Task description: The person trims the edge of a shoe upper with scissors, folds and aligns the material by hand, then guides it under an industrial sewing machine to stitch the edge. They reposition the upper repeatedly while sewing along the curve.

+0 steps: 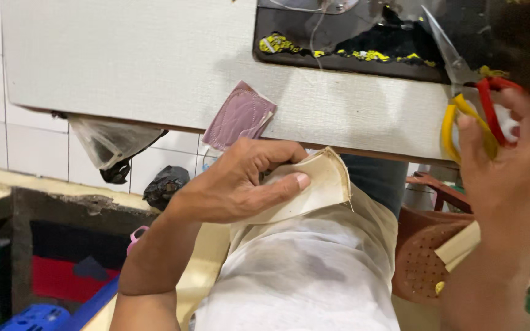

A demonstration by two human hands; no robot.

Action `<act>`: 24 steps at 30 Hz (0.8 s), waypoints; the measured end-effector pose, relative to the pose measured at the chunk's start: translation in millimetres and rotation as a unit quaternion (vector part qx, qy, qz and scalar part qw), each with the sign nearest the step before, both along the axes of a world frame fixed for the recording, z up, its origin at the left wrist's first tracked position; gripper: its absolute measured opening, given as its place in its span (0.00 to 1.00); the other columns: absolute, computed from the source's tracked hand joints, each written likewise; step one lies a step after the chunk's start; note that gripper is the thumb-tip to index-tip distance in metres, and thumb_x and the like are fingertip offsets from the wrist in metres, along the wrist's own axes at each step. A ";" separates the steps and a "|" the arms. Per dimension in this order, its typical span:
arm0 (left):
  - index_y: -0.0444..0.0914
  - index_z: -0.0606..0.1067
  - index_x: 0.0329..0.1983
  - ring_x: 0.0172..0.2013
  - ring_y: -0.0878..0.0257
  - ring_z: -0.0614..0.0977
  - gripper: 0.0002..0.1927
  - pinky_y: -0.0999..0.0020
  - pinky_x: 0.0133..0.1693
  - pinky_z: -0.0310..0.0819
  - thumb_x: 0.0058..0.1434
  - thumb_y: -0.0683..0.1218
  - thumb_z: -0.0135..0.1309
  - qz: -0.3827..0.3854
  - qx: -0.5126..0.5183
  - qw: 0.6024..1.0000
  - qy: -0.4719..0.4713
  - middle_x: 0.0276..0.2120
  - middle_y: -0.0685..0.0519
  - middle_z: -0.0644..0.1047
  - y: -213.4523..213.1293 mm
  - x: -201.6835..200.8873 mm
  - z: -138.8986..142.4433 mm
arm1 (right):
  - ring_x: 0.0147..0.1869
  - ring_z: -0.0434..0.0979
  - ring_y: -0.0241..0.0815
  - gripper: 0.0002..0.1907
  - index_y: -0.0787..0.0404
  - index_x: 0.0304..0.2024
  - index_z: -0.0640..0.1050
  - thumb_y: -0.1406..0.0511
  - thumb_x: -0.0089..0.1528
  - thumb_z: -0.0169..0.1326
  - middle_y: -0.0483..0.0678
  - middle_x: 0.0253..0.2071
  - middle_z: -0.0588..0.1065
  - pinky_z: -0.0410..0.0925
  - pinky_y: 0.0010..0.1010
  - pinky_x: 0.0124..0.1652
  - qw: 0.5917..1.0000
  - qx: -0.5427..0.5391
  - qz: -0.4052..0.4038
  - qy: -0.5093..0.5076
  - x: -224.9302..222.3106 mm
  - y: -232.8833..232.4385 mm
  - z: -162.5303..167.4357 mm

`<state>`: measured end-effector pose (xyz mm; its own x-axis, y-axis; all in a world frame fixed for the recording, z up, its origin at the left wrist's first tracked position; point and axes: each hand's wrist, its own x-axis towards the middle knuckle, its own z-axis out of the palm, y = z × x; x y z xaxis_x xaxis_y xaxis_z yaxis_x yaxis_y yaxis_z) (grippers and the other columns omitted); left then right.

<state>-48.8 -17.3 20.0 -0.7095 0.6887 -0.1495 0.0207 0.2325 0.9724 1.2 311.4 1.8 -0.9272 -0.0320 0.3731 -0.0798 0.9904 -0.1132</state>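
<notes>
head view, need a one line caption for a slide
Left hand grips a cream fabric piece on the lap; right hand holds red-and-yellow scissors beside the table.

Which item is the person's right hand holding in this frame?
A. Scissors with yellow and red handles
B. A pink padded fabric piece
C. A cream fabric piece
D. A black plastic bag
A: the right hand has fingers through the handles of the scissors, raised near the table edge.
</notes>
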 end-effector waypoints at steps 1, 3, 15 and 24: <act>0.35 0.78 0.42 0.26 0.72 0.72 0.13 0.71 0.28 0.66 0.70 0.50 0.53 0.004 0.020 1.000 -0.012 0.25 0.58 0.74 -3.2 -0.4 0.7 | 0.48 0.81 0.48 0.15 0.70 0.57 0.77 0.67 0.73 0.63 0.56 0.49 0.77 0.73 0.33 0.48 0.999 0.033 -0.011 -0.009 2.9 2.7 -2.8; 0.35 0.78 0.45 0.28 0.73 0.74 0.14 0.72 0.29 0.68 0.71 0.51 0.52 0.009 0.053 0.998 -0.016 0.27 0.59 0.76 -5.1 -0.7 1.3 | 0.49 0.81 0.48 0.16 0.67 0.59 0.78 0.67 0.72 0.65 0.54 0.50 0.78 0.74 0.33 0.48 0.994 0.101 -0.032 -0.027 8.1 6.5 -9.5; 0.38 0.81 0.47 0.27 0.74 0.76 0.12 0.75 0.27 0.69 0.71 0.50 0.56 0.010 0.049 0.998 0.031 0.27 0.58 0.80 -3.4 9.7 10.2 | 0.40 0.74 0.48 0.25 0.66 0.53 0.77 0.57 0.59 0.65 0.58 0.41 0.78 0.67 0.36 0.36 0.752 -0.518 -0.044 -0.405 41.1 -53.2 4.5; 0.36 0.80 0.53 0.26 0.74 0.75 0.14 0.74 0.26 0.69 0.70 0.48 0.56 0.002 0.042 0.999 0.013 0.28 0.55 0.81 -1.3 11.2 12.8 | 0.45 0.75 0.39 0.62 0.66 0.55 0.75 0.20 0.46 0.45 0.45 0.41 0.77 0.67 0.32 0.43 0.710 -0.524 0.169 -0.440 41.9 -47.3 -7.2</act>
